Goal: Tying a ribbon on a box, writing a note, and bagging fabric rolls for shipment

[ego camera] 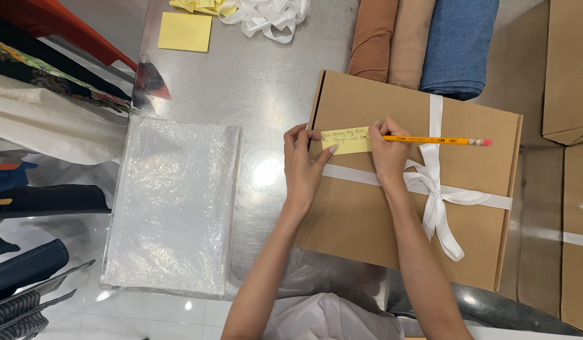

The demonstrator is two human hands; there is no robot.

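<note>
A flat brown cardboard box tied with a white ribbon and bow lies on a steel table. A yellow sticky note with handwriting sits on the box's upper left part. My left hand presses the note's left edge with fingers spread. My right hand grips a yellow pencil with a pink eraser, its tip on the note's right end.
A clear plastic bag lies flat to the left. A yellow note pad and loose white ribbon sit at the back. Rolled fabrics lie behind the box. More cardboard boxes stand on the right, hanging clothes on the left.
</note>
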